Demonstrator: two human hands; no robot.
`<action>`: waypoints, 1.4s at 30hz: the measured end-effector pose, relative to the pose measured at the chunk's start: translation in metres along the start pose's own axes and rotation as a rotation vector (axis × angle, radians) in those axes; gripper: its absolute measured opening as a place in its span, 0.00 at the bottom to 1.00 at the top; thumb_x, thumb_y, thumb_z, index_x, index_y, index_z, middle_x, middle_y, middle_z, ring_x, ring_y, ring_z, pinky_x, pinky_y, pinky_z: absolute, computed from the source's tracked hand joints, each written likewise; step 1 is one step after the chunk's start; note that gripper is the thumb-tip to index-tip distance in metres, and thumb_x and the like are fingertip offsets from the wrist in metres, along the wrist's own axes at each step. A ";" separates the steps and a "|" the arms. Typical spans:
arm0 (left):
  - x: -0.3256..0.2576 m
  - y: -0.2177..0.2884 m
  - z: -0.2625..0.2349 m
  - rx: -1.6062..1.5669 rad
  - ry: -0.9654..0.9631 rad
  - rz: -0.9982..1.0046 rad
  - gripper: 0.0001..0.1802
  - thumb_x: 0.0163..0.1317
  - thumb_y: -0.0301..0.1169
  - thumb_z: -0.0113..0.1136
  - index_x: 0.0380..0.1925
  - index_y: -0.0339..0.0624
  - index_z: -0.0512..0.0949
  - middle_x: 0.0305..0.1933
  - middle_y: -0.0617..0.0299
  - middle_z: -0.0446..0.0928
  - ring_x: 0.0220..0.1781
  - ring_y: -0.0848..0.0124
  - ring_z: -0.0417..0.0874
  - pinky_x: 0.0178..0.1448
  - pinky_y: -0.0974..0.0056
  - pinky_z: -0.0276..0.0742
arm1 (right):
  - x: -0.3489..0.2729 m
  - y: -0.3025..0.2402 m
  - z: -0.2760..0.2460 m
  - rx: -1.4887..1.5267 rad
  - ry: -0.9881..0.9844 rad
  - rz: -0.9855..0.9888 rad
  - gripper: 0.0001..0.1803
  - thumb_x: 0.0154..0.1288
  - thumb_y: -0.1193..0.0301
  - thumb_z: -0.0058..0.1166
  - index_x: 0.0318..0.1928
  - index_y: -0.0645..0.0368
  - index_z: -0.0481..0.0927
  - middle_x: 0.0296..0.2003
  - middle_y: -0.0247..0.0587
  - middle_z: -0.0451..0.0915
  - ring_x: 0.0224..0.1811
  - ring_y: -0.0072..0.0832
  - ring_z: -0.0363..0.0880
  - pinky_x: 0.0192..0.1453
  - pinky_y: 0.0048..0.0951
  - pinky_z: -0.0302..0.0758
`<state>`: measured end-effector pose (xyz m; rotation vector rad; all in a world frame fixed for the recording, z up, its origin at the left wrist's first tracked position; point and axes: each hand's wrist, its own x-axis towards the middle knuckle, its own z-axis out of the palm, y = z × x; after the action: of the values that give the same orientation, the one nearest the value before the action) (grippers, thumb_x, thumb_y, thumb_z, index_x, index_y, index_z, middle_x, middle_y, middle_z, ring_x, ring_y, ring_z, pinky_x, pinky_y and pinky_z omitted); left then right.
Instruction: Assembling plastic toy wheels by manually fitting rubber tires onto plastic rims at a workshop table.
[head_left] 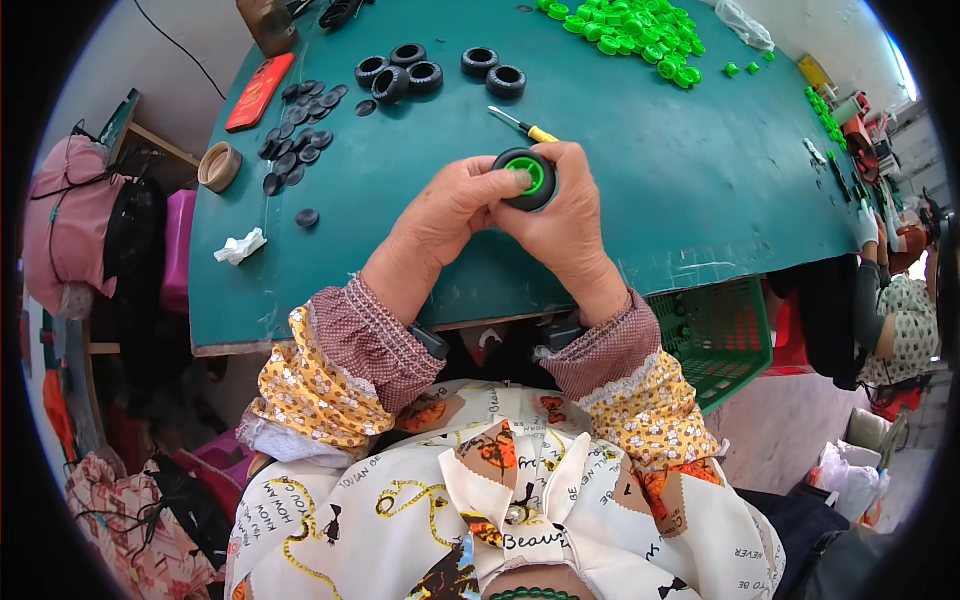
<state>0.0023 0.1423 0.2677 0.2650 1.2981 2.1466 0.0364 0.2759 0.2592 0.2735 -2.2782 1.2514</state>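
Note:
Both hands hold one small toy wheel, a black tyre with a green hub (538, 176), above the near middle of the table. My left hand (450, 205) presses its thumb onto the hub's face, fingers curled. My right hand (560, 215) wraps the tyre's right and lower side, its fingers partly hidden behind it. Just beyond the right knuckles lies a screwdriver (541, 134) with a yellow handle, its shaft pointing away to the left. Farther off stand several loose black tyres (425, 77), with two more tyres (507, 82) to their right.
Several black discs (290, 160) are scattered at the left, near a brown ring-shaped roll (219, 167), a red flat case (260, 92) and crumpled tissue (240, 246). Green hubs (630, 30) heap at the far side. A green basket (735, 340) sits below the table's right edge. Another person (895, 290) works far right.

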 end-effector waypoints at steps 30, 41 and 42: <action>0.010 0.015 -0.052 0.922 0.289 0.521 0.22 0.53 0.30 0.59 0.48 0.42 0.66 0.35 0.60 0.73 0.38 0.72 0.74 0.42 0.69 0.71 | 0.065 0.027 0.077 1.130 -0.239 0.782 0.16 0.63 0.60 0.45 0.39 0.60 0.74 0.32 0.35 0.74 0.31 0.21 0.74 0.32 0.25 0.75; 0.013 0.022 -0.071 0.105 0.387 0.348 0.14 0.57 0.31 0.56 0.42 0.37 0.71 0.34 0.63 0.76 0.31 0.77 0.77 0.35 0.75 0.72 | 0.069 0.016 0.073 1.051 -0.269 0.623 0.14 0.62 0.62 0.49 0.43 0.57 0.73 0.37 0.33 0.75 0.41 0.22 0.72 0.45 0.28 0.69; 0.013 0.021 -0.068 0.105 0.389 0.349 0.14 0.57 0.31 0.56 0.42 0.37 0.71 0.34 0.63 0.76 0.31 0.77 0.77 0.35 0.75 0.72 | 0.070 0.015 0.074 1.010 -0.277 0.623 0.14 0.62 0.62 0.49 0.43 0.57 0.73 0.37 0.33 0.75 0.41 0.21 0.72 0.43 0.27 0.69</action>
<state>-0.0480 0.0928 0.2497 0.1248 1.6884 2.5152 -0.0541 0.2282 0.2530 0.0678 -1.7685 2.7844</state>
